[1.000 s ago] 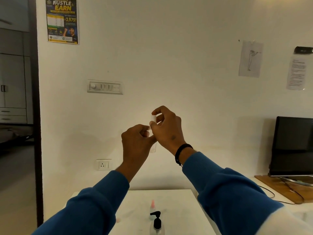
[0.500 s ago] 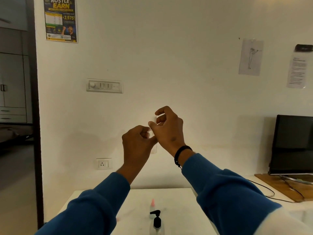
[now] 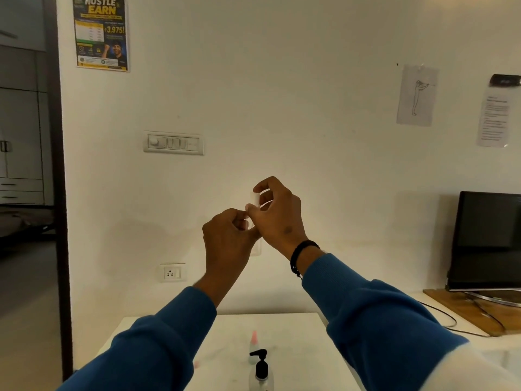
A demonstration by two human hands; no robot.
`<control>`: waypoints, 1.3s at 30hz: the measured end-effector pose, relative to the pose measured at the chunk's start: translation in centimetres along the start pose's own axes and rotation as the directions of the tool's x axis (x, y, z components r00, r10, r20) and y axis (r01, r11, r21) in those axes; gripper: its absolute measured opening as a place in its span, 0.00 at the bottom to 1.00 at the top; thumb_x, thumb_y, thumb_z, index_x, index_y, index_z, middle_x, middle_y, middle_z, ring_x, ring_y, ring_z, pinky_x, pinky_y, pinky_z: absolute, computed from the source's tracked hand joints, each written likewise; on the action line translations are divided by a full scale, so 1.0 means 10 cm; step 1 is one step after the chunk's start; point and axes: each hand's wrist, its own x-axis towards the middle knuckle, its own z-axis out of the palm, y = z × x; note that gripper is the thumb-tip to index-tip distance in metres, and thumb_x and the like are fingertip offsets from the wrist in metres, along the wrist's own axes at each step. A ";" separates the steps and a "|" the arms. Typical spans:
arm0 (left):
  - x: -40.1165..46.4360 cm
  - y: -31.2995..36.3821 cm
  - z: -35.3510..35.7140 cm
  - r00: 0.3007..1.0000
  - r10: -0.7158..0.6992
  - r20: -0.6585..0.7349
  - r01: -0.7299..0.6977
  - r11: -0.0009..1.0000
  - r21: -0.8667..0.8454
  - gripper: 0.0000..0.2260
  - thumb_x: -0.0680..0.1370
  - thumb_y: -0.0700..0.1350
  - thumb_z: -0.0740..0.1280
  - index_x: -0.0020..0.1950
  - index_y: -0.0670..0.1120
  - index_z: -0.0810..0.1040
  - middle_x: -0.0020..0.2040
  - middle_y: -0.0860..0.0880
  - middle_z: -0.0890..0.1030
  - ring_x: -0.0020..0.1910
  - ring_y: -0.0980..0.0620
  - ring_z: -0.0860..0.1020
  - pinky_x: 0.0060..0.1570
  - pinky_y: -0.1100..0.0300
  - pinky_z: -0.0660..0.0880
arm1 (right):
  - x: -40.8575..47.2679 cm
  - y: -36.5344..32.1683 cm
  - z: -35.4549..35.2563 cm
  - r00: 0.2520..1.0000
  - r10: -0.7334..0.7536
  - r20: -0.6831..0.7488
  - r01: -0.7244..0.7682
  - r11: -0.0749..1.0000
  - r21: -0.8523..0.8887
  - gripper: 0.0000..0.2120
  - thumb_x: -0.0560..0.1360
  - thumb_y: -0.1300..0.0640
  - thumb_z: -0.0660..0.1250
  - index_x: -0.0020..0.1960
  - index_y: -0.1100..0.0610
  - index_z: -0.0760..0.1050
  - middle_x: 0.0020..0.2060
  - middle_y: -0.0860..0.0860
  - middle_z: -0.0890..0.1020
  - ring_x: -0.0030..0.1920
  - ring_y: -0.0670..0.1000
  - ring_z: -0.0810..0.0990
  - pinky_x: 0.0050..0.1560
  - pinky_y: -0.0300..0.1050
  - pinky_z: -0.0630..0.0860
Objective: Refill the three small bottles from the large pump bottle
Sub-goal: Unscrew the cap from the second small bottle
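Observation:
Both hands are raised in front of the wall. My left hand grips a small clear bottle, whose lower end shows below the hands. My right hand pinches its white cap between thumb and forefinger, just above the left hand. On the white table below stands the large pump bottle with a black pump head. Right behind it stands a small bottle with a pink tip. A third small bottle is not visible.
A dark monitor stands on a wooden board at the right, with a cable trailing over the counter. A wall socket and a switch panel are on the wall. A doorway opens at the left.
The hands have stayed together at the same height, the right fingers shifting slightly on the cap. The view has tilted down a little.

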 end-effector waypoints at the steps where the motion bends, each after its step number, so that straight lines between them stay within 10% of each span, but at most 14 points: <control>1: 0.00 0.00 -0.01 1.000 0.000 0.006 0.000 1.000 0.005 0.11 0.71 0.48 0.79 0.42 0.42 0.83 0.34 0.48 0.81 0.33 0.49 0.78 0.34 0.74 0.66 | 0.00 -0.01 -0.01 1.000 0.003 0.013 -0.003 1.000 0.006 0.13 0.75 0.61 0.72 0.57 0.52 0.75 0.46 0.50 0.82 0.44 0.49 0.82 0.39 0.32 0.76; 22: -0.03 -0.03 -0.03 1.000 -0.010 -0.006 0.010 1.000 0.015 0.11 0.70 0.47 0.79 0.38 0.44 0.80 0.33 0.47 0.81 0.32 0.49 0.77 0.34 0.73 0.67 | -0.03 -0.05 0.06 0.999 0.005 0.036 -0.007 0.999 0.052 0.11 0.75 0.55 0.74 0.55 0.49 0.75 0.48 0.48 0.81 0.45 0.45 0.80 0.39 0.29 0.73; 33: -0.04 -0.03 0.00 1.000 -0.009 -0.007 0.009 1.000 -0.006 0.09 0.71 0.46 0.78 0.44 0.42 0.83 0.34 0.52 0.79 0.33 0.52 0.77 0.37 0.73 0.67 | -0.03 -0.03 0.04 1.000 -0.015 0.024 0.013 0.997 0.082 0.14 0.74 0.68 0.68 0.55 0.53 0.80 0.48 0.50 0.83 0.49 0.49 0.83 0.39 0.26 0.76; 39: -0.06 -0.04 0.00 1.000 0.003 -0.013 -0.002 1.000 0.002 0.12 0.72 0.48 0.78 0.38 0.48 0.76 0.31 0.52 0.76 0.29 0.53 0.73 0.33 0.77 0.66 | -0.07 0.01 0.07 1.000 -0.018 0.026 0.016 0.997 0.074 0.14 0.74 0.56 0.76 0.58 0.50 0.78 0.48 0.45 0.82 0.44 0.43 0.80 0.39 0.26 0.73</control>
